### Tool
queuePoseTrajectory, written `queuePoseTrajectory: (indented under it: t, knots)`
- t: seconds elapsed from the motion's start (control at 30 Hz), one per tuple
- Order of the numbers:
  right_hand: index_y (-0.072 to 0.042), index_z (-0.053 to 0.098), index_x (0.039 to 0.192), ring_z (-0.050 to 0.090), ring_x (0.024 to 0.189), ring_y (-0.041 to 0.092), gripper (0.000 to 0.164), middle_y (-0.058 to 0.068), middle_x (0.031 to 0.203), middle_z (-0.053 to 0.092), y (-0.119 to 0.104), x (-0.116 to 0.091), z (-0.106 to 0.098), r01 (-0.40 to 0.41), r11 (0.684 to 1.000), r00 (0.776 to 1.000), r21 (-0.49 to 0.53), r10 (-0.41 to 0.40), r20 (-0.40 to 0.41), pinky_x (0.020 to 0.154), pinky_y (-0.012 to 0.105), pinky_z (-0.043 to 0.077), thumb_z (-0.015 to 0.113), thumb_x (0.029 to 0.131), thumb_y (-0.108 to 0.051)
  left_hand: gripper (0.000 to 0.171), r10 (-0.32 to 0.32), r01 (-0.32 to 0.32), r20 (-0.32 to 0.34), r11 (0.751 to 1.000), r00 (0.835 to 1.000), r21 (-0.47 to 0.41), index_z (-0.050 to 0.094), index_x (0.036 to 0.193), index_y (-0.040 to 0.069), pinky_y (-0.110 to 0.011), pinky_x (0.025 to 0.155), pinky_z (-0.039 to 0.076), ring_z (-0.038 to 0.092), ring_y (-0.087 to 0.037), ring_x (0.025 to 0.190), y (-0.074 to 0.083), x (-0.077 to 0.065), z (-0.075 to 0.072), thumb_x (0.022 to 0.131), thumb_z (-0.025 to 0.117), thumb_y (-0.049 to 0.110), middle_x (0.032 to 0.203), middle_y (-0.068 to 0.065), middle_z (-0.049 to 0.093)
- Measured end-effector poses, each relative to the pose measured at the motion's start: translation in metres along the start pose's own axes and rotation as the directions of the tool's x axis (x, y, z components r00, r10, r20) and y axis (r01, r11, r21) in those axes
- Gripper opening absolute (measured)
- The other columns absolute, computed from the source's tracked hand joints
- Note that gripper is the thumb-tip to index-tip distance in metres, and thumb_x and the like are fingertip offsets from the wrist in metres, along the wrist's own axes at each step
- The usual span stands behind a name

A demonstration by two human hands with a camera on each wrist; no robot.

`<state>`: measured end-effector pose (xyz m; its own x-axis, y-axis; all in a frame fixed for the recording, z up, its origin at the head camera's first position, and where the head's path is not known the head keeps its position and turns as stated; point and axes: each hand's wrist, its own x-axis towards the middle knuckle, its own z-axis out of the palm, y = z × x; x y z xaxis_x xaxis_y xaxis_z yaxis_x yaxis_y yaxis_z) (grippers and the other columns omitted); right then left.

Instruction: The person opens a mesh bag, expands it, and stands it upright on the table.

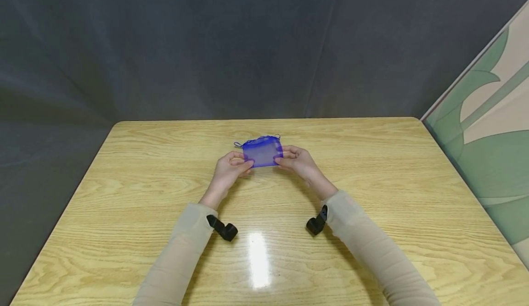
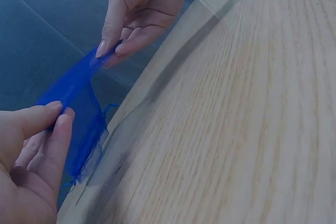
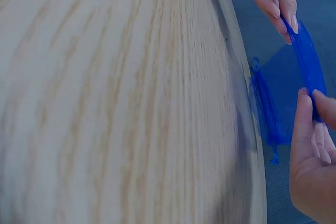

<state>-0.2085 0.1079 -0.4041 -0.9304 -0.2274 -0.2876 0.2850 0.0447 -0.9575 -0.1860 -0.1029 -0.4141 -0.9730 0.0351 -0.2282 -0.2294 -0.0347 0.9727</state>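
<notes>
Bag (image 1: 264,154), small, blue and sheer, is stretched between two hands over the far half of the table (image 1: 124,196). Nearest are the sleeves (image 1: 169,260), each with a black wrist camera (image 1: 228,231) standing out toward the middle; if the forearms came together, those could perhaps knock. Beyond, the left hand (image 1: 226,172) and right hand (image 1: 302,163) each pinch one near corner between thumb and fingers. Cloth this thin might slide out if either pinch slackened, or strain at the seam if the hands pulled harder apart; drawn together, it would likely crumple. Farthest lies the gathered edge (image 1: 261,141), with a cord loop (image 1: 237,145) sticking out on the left that could snag a finger. Whether that edge touches the wood, I cannot tell.
</notes>
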Motion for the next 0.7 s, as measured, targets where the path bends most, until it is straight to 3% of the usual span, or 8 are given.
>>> queuePoseTrajectory:
  t: [0.33,0.5,0.7]
  knots:
    - [0.007,0.047,0.127,0.065,0.070,0.003,0.040,-0.006,0.077,0.063,0.0012,0.0029,0.0005,-0.029,1.000,0.997,0.007,0.029,-0.068,0.077,0.021,0.057,0.061,0.090,0.001,0.023,0.040,-0.040,-0.026,0.999,0.999,0.023,0.059,0.105,-0.006,-0.025,0.068,0.059,0.070,-0.013,0.068,-0.0008,0.0013,0.0036,0.086,0.068,0.003,0.077,-0.001,0.070]
    - [0.005,0.041,0.127,0.064,0.067,0.004,0.042,-0.003,0.075,0.061,0.0003,0.0032,0.0029,-0.001,1.000,0.996,0.026,0.003,-0.086,0.073,0.020,0.058,0.060,0.089,0.004,0.021,0.054,-0.053,-0.042,0.998,0.998,0.030,0.060,0.102,-0.006,-0.024,0.067,0.059,0.071,-0.014,0.069,-0.0017,0.0016,0.0053,0.087,0.068,0.006,0.079,-0.003,0.071]
    - [0.001,0.040,0.116,0.064,0.062,0.005,0.032,-0.005,0.068,0.062,0.0001,0.0011,0.0036,0.059,0.996,0.995,0.067,-0.053,-0.086,0.067,0.019,0.057,0.058,0.090,0.006,0.020,0.079,-0.079,-0.045,0.997,0.996,0.004,0.058,0.101,-0.007,-0.022,0.065,0.059,0.071,-0.014,0.070,-0.0031,0.0027,0.0080,0.089,0.065,0.007,0.079,-0.005,0.070]
